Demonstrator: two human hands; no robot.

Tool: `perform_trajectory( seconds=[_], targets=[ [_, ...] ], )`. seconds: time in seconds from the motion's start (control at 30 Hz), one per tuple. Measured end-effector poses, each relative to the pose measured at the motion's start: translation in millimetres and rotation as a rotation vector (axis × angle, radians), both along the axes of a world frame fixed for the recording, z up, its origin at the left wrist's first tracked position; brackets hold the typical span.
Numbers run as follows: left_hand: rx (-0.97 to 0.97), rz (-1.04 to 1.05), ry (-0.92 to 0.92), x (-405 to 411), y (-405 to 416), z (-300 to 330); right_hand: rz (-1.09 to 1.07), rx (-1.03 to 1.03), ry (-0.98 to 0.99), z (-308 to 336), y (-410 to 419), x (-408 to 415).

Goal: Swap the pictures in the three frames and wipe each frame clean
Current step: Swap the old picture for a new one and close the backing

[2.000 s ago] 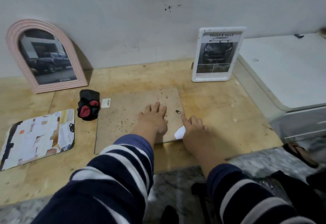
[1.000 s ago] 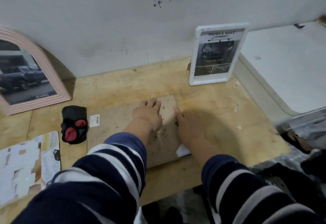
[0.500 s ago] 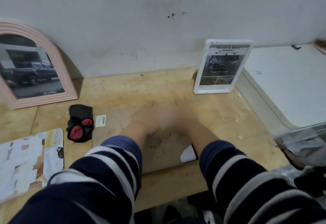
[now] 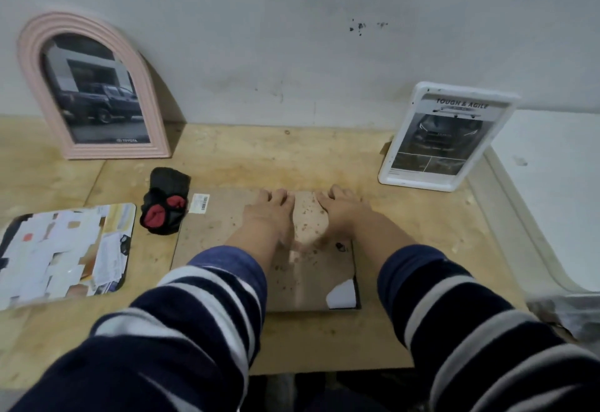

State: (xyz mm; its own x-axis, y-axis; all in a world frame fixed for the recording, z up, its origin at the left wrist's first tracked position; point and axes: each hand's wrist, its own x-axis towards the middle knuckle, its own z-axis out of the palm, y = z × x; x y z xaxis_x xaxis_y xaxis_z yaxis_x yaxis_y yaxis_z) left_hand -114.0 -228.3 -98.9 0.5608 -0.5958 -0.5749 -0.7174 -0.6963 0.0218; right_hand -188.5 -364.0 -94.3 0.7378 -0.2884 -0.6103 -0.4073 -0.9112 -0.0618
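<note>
On the wooden surface (image 4: 406, 226), at the far left, a loose picture (image 4: 65, 254) with rounded corners lies flat, patched with pale paper scraps. Behind it an arched pink frame (image 4: 94, 86) leans upright against the wall, holding a photo of a dark truck. Just right of the loose picture sits a bundled black and red cloth (image 4: 165, 205), touching the left edge of a brown backing board (image 4: 227, 223) that lies flat in the middle, speckled with dirt and bearing a barcode sticker (image 4: 201, 203) at its far left corner. The left hand (image 4: 271, 213) rests palm-down on the board's far edge, fingers flat and spread, grasping nothing. Beside it the right hand (image 4: 341, 208) presses on the same edge, fingers slightly bent over the rim. At the right, a white rectangular frame (image 4: 448, 137) stands against the wall, well apart from both hands.
</note>
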Motion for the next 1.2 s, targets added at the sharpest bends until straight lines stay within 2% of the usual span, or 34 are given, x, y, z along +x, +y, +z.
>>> perform_trajectory(
  seconds=[0.2,0.4,0.53,0.63,0.73,0.83,0.9,1.0,1.2],
  targets=[
    [0.028,0.079,0.115,-1.0,-7.4,-2.1,0.075,-0.077,0.026,-1.0,0.3,-8.3],
    [-0.002,0.083,0.098,-6.1,-1.9,-10.3,0.092,-0.12,-0.008,2.4,9.0,-7.7],
    [-0.145,0.105,0.094,-8.3,9.3,-13.3,0.136,-0.166,0.003,4.5,10.3,-5.1],
    [-0.278,0.197,-0.023,-11.4,27.7,-14.6,0.13,-0.171,0.044,8.8,12.3,0.6],
    [-0.24,0.327,-0.114,-6.2,53.8,-10.2,0.035,-0.159,0.011,15.5,29.4,14.0],
    [-0.19,0.406,-0.139,8.2,79.9,-5.3,-0.045,-0.05,-0.203,12.6,51.8,27.7],
    [-0.18,0.411,-0.145,19.6,91.7,-2.7,0.019,0.04,-0.309,6.1,65.4,35.5],
    [-0.15,0.4,-0.127,36.9,102.1,2.0,0.147,0.078,-0.346,-1.5,85.6,50.7],
    [-0.006,0.309,-0.219,45.2,104.5,-0.2,0.192,-0.031,-0.344,-10.6,106.7,64.2]
  ],
)
